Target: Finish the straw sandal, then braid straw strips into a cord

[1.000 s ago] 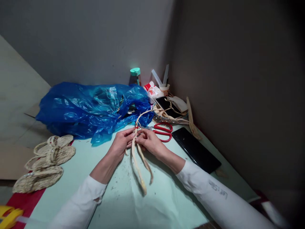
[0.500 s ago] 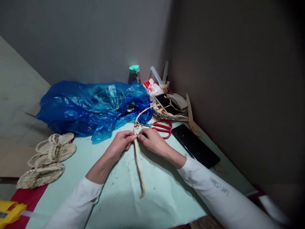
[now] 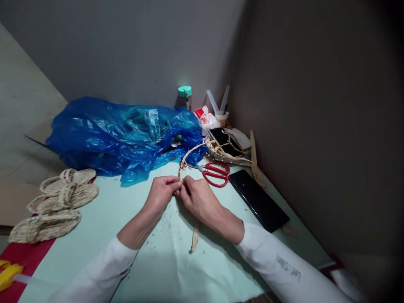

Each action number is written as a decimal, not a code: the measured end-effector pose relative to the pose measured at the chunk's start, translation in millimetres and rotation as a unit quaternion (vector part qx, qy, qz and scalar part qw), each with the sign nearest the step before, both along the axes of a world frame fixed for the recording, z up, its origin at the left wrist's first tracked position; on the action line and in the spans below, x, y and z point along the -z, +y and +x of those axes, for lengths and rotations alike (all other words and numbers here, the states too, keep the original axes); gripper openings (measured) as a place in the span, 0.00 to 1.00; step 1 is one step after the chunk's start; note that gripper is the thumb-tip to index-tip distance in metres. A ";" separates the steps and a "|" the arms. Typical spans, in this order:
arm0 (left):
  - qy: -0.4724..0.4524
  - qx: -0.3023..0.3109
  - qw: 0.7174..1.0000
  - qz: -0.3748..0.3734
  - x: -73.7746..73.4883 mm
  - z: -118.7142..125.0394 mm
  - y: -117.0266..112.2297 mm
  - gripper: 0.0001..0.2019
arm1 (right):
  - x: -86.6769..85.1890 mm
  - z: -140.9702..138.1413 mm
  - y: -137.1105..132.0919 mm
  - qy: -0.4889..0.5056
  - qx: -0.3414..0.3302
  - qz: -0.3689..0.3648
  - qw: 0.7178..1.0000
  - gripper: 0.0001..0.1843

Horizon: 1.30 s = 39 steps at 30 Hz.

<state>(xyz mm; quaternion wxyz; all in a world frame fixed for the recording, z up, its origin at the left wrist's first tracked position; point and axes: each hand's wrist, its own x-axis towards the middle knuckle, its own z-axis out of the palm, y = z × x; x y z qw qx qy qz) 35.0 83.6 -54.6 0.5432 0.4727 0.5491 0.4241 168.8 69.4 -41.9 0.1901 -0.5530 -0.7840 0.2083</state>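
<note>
A pale straw strand (image 3: pixel 188 155), twisted like cord, arcs from the basket down to my hands. Both hands meet over the table, fingertips almost touching. My left hand (image 3: pixel 163 191) pinches the strand between thumb and fingers. My right hand (image 3: pixel 199 194) is closed on it from the other side and covers part of it. The strand's loose end (image 3: pixel 195 240) comes out below my right wrist. A bit of red shows on the strand above my fingers. Red-handled scissors (image 3: pixel 216 174) lie just beyond my right hand.
A blue plastic bag (image 3: pixel 126 134) fills the back left. Woven straw sandals (image 3: pixel 47 226) line the left edge, near a yellow tool (image 3: pixel 9 275). A black phone (image 3: pixel 259 200) lies at right. Behind stand a basket (image 3: pixel 232 159), a cup (image 3: pixel 221 119) and a green-lidded bottle (image 3: pixel 184 97).
My right hand has turned inward and closed over the strand beside my left fingertips. The strand's loose end has swung right and is now partly hidden. The whole view has shifted slightly.
</note>
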 end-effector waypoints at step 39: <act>0.462 0.063 0.865 0.183 -15.7 12.2 -48.0 0.11 | 14.8 3.8 13.9 0.441 0.003 -0.218 0.870 0.11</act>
